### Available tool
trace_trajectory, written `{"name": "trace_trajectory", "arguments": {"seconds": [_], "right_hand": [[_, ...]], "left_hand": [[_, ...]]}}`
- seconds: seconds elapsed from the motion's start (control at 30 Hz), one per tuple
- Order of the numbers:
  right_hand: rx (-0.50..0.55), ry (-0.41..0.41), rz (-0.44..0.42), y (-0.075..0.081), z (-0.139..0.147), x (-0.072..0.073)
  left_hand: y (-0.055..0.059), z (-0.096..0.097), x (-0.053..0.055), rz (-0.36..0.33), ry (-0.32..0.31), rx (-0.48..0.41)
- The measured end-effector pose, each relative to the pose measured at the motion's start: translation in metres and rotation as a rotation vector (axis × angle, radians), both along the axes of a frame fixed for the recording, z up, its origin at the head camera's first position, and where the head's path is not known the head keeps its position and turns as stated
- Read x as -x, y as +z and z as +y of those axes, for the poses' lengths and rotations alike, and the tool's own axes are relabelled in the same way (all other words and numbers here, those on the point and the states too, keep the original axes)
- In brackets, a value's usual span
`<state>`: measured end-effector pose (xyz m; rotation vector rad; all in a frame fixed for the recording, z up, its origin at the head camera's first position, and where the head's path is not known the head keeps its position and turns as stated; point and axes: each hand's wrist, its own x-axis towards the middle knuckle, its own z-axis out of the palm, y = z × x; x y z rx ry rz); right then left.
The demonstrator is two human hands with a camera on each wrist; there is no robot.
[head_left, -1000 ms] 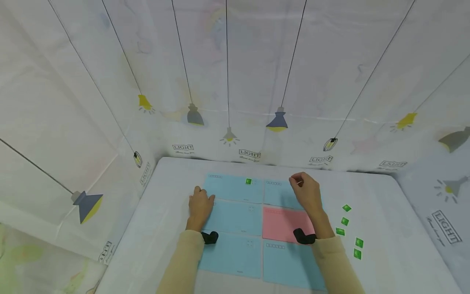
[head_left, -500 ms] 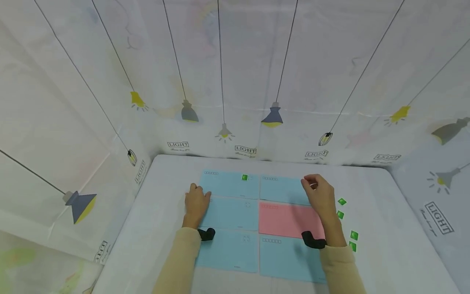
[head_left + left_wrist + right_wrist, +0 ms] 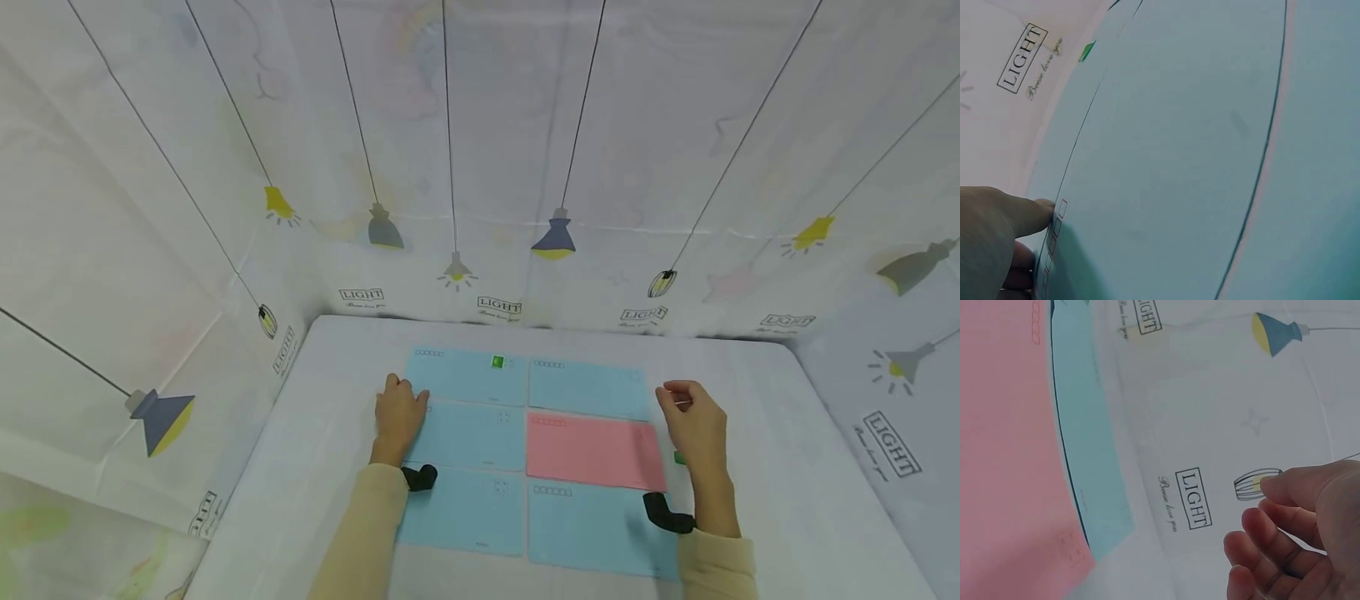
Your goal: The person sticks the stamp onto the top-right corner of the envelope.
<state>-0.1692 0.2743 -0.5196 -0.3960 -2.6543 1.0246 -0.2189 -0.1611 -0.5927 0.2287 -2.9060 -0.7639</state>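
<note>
My left hand [image 3: 400, 412] rests at the left edges of the top and middle blue envelopes. In the left wrist view its thumb [image 3: 1032, 214] touches the blue envelope [image 3: 1166, 156] beside the row of printed boxes. My right hand [image 3: 697, 421] is over the table, right of the pink envelope [image 3: 592, 450], fingers loosely bent and no object visible between them. One green sticker [image 3: 498, 362] lies at the upper right of the top left envelope [image 3: 457, 379]. Another green sticker [image 3: 679, 457] peeks out beside the right hand, which hides the others.
Blue envelopes and the pink one lie in two columns on a white table [image 3: 810, 467]. The top right blue envelope [image 3: 585, 387] bears no sticker. A wall sheet [image 3: 652, 150] printed with lamps rises behind the table.
My right hand has moved rightward and toward me, from over the top right envelope to beside the pink one, covering the loose green stickers. The left hand stays at the envelope edges.
</note>
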Motion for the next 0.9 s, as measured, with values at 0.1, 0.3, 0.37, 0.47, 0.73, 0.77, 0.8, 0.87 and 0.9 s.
{"name": "trace_trajectory", "arguments": {"seconds": [0.1,0.3,0.37,0.47,0.73,0.77,0.8,0.87,0.9], "right_hand": [[0.017,-0.031,-0.025,-0.001,0.007,-0.005],[0.03,-0.085,-0.064,-0.012,0.019,-0.015],[0.029,-0.096,-0.08,-0.017,0.023,-0.018],[0.033,-0.102,-0.106,-0.023,0.028,-0.023],[0.032,-0.123,-0.21,-0.042,0.039,-0.03],[0.033,-0.132,-0.221,-0.045,0.04,-0.031],[0.036,-0.141,-0.233,-0.047,0.041,-0.032],[0.043,-0.164,-0.264,-0.052,0.043,-0.034],[0.046,-0.175,-0.279,-0.055,0.044,-0.035]], "left_hand": [[-0.002,-0.001,0.001,0.004,0.0,-0.001],[-0.004,-0.002,0.001,0.015,0.003,-0.001],[-0.005,-0.002,0.001,0.019,0.001,-0.001],[-0.005,-0.001,0.002,0.017,0.001,-0.003],[-0.003,-0.001,0.001,0.006,0.003,0.004],[-0.003,-0.001,0.001,0.005,0.005,0.003],[-0.003,-0.001,0.001,0.005,0.006,0.002],[-0.003,0.0,0.002,0.005,0.008,-0.002],[-0.003,0.0,0.002,0.006,0.01,-0.005]]}}
